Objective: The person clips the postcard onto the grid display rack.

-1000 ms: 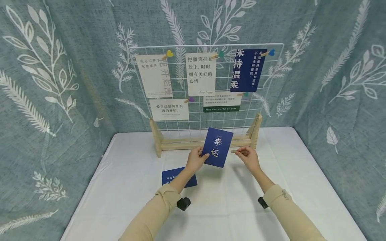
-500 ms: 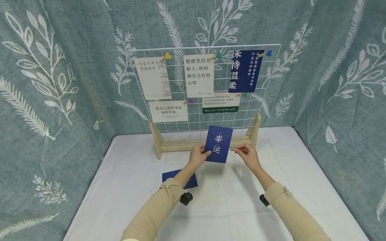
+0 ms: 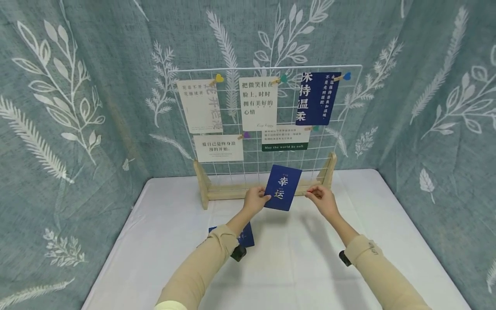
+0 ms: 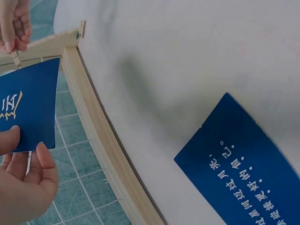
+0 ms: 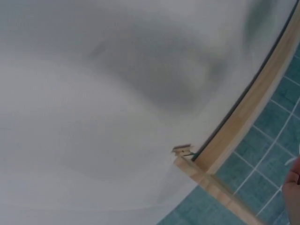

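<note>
My left hand (image 3: 255, 201) pinches a dark blue card (image 3: 282, 189) by its left edge, thumb in front and fingers behind. The card carries large white and gold characters and is held up, slightly tilted, before the lower part of the wire grid. To its right, my right hand (image 3: 323, 200) pinches a small wooden clothespin (image 4: 16, 58), seen in the left wrist view just beside the card's edge. Only part of the right hand enters the right wrist view. A second blue card (image 4: 243, 164) lies on the table, partly hidden under the left forearm in the head view.
A white wire grid (image 3: 248, 165) stands in a wooden base (image 3: 228, 193) on the white-covered table (image 3: 162, 224). Several cards hang from it by heart-topped clips, including a blue card (image 3: 317, 99) at upper right. A small wooden piece (image 5: 183, 150) lies by the base's foot.
The left hand has shifted slightly right with the blue card, and the card's tilt has varied a little. The right hand has moved slightly right with the clothespin. The head view has shifted a bit.
</note>
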